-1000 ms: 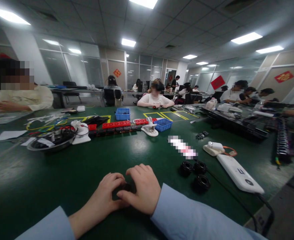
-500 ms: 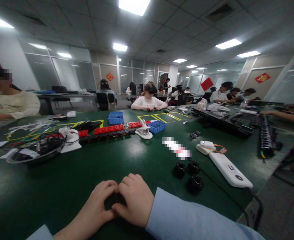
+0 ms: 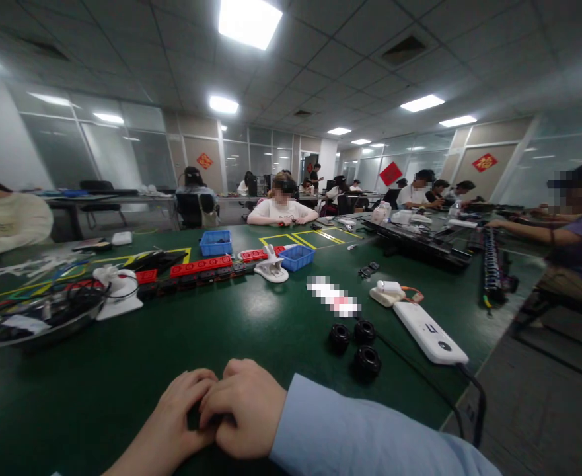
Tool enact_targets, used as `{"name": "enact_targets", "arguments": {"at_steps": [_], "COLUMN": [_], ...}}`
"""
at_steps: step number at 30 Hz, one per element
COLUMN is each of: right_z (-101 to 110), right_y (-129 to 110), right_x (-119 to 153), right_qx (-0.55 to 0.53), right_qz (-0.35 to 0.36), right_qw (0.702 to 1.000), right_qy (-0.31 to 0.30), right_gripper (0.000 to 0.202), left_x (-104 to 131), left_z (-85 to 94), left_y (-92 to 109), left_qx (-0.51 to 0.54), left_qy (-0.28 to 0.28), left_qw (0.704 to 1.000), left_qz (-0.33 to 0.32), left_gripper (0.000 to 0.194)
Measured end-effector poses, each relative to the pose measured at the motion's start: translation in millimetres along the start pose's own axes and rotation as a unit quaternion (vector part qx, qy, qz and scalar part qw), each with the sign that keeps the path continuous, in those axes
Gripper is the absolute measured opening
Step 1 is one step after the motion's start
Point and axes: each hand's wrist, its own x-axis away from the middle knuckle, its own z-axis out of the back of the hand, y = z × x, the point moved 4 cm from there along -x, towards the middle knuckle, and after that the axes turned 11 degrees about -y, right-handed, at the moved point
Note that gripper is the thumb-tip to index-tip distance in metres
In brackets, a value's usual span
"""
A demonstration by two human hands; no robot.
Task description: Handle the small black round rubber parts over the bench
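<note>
My left hand (image 3: 176, 416) rests near the table's front edge, its fingers loosely bent and a dark gap showing between them and the thumb. Against it lies my right hand (image 3: 246, 410), in a light blue sleeve (image 3: 350, 423), with its fingertips touching the left fingers and its thumb lower down. I see no object in either hand, though part of the space between them is hidden. Closest to the right hand, several black ring-shaped parts (image 3: 367, 361) sit on the green table (image 3: 172, 350). Beyond them lies a white power bank-like device (image 3: 430, 332) with a black cable.
A metal bowl of cables (image 3: 37, 330) and a white clip stand (image 3: 117, 291) are at left. Red and black blocks (image 3: 201, 268), blue bins (image 3: 216, 242) and a white clamp (image 3: 271, 266) cross the middle. A person (image 3: 283, 205) sits opposite; another (image 3: 578, 231) at right.
My view has turned slightly right, so the scene sits farther left. My hands have drawn closer together, and the right fingers now overlap the left ones more.
</note>
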Motion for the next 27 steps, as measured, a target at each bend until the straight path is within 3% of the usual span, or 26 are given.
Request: {"name": "enact_targets", "arguments": {"at_steps": [12, 18, 27], "right_z": [4, 3, 17], "right_y": [-7, -2, 7], "right_x": [2, 0, 3], "right_qx": [-0.001, 0.085, 0.061], "right_qz": [0.001, -0.051, -0.153], "right_qw": [1.000, 0.995, 0.984], "right_qy": [-0.024, 0.005, 0.064], "right_gripper": [0.016, 0.016, 0.016], "left_x": [2, 3, 3], "left_z": [3.0, 3.9, 3.9], "left_y": [12, 12, 8], "left_qx": [0.022, 0.028, 0.031], "left_qy": [-0.019, -0.004, -0.017], "left_qw": [0.999, 1.000, 0.999], "left_qz": [0.012, -0.007, -0.001], "left_gripper": [0.024, 0.024, 0.033]}}
